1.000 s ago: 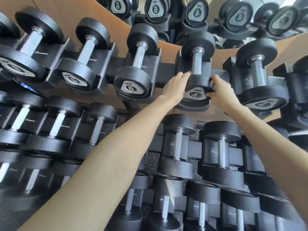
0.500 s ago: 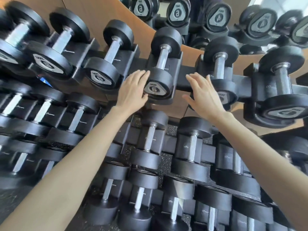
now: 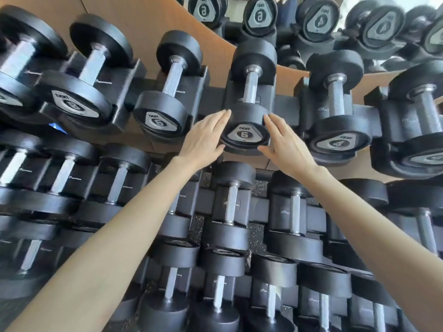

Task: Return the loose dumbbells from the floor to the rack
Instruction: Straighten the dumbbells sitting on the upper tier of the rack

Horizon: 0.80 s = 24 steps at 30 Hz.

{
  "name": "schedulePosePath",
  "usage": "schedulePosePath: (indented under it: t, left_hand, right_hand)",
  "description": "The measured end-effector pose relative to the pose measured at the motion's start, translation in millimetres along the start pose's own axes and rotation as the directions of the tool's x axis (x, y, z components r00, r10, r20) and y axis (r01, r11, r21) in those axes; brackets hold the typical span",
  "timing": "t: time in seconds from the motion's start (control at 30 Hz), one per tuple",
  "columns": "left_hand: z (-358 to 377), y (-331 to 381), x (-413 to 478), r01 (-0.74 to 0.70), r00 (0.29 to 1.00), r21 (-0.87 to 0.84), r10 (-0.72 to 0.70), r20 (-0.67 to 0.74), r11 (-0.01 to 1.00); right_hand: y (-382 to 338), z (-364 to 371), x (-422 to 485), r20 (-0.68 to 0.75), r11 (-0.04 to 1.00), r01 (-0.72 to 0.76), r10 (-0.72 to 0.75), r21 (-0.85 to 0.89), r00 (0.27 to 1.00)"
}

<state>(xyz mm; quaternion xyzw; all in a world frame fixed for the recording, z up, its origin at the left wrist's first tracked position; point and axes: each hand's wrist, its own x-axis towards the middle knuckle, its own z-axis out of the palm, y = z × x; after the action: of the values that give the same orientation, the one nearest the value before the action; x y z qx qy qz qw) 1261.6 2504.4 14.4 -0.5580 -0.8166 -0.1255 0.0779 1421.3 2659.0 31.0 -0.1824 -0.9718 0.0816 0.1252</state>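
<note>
Both hands (image 3: 205, 137) flank one dumbbell (image 3: 247, 127).

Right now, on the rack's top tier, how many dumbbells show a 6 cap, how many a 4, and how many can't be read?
Cap marked 6: 2
Cap marked 4: 1
Cap blurred or cut off: 3
Total: 6 dumbbells

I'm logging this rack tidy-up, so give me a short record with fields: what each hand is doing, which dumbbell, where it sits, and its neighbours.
left hand: open left hand, flat against the 6 dumbbell's near head
right hand: open right hand, on the opposite side
dumbbell: 6 dumbbell, seated in its cradle
tier: top rack tier
left neighbour: another 6
right neighbour: a 4
</note>
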Motion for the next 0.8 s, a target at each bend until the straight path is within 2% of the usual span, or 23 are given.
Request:
schedulePosePath:
  t: [0.13,0.27,0.43,0.7,0.8]
  left_hand:
    - [0,1,-1,0.010,1.000,-0.039,-0.010,0.006,0.999]
    - [-1,8,-6,0.046,0.998,-0.005,-0.046,0.043,0.999]
    - [-13,18,-43,0.020,0.998,0.033,-0.022,0.063,0.999]
    - [-39,20,-120,0.116,0.993,0.123,-0.111,-0.050,0.986]
    - [-46,11,-140,0.185,0.983,0.152,-0.181,-0.039,0.971]
  right_hand:
    - [-7,0,-1,0.009,0.999,-0.045,0.045,-0.025,0.999]
    - [-9,-4,-5,0.050,0.998,-0.047,0.048,-0.038,0.998]
    - [-13,-6,-32,0.076,0.993,0.093,-0.088,-0.068,0.993]
    - [-36,-12,-57,-0.009,0.980,0.196,-0.196,0.008,0.980]
    - [-49,-10,-57,-0.001,0.973,0.231,-0.231,0.027,0.973]
